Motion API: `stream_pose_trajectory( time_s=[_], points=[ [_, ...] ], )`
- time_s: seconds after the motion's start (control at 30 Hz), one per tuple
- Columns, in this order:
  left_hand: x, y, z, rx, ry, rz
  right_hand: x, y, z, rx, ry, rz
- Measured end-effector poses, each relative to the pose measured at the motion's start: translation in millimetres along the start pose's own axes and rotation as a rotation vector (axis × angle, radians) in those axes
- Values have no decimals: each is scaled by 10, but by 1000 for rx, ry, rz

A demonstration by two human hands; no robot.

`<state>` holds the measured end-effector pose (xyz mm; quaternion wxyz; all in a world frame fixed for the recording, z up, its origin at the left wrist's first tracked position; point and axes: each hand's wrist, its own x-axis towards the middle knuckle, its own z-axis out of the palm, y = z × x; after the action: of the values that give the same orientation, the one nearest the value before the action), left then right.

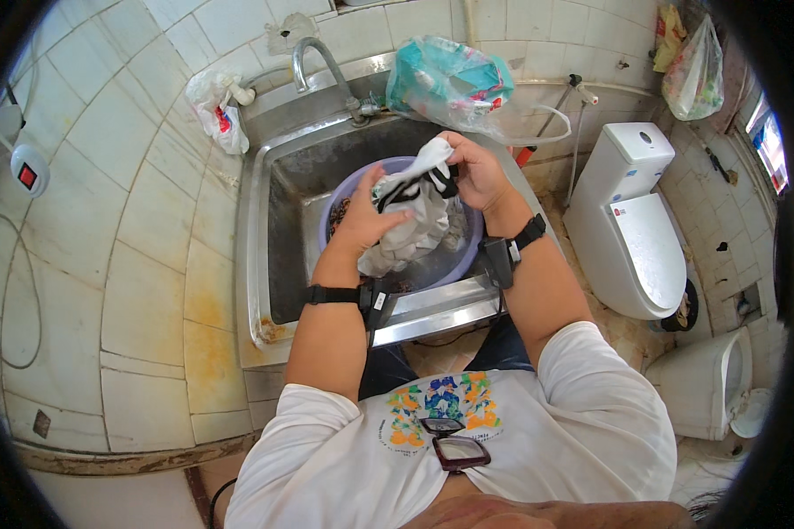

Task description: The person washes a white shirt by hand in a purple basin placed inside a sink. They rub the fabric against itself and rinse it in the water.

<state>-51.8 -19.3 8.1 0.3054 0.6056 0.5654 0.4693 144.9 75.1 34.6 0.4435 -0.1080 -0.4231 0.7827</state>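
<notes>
A white cloth garment with black trim is bunched between my two hands over a lavender plastic basin. My right hand pinches a raised white end of it near the basin's far right rim. On the other side, my left hand rests against the cloth with thumb and fingers spread around it. The garment's lower part hangs into the basin, where darker patterned fabric shows at the left. The basin stands inside a stainless steel sink.
A curved metal faucet rises behind the basin. Beside it on the sink's back rim lies a teal and clear plastic bag. A white plastic bag hangs at the left wall. To the right stands a white toilet.
</notes>
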Motion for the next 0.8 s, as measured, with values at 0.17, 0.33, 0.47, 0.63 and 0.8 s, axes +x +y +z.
stream_pose_trajectory(
  time_s=[0.17,0.33,0.47,0.63,0.8],
  points=[
    [32,89,-6,216,-242,-185,16,-16,-168,-97,-32,-41],
    [12,75,-85,13,159,-33,110,66,-237,-469,336,-149],
    [81,-151,-80,38,301,-118,133,189,-349,-1007,514,-206],
    [95,-152,-31,-496,324,-375,8,113,23,-867,39,363],
    [59,-45,32,-871,69,-298,-15,488,72,-1133,-56,297]
  ],
)
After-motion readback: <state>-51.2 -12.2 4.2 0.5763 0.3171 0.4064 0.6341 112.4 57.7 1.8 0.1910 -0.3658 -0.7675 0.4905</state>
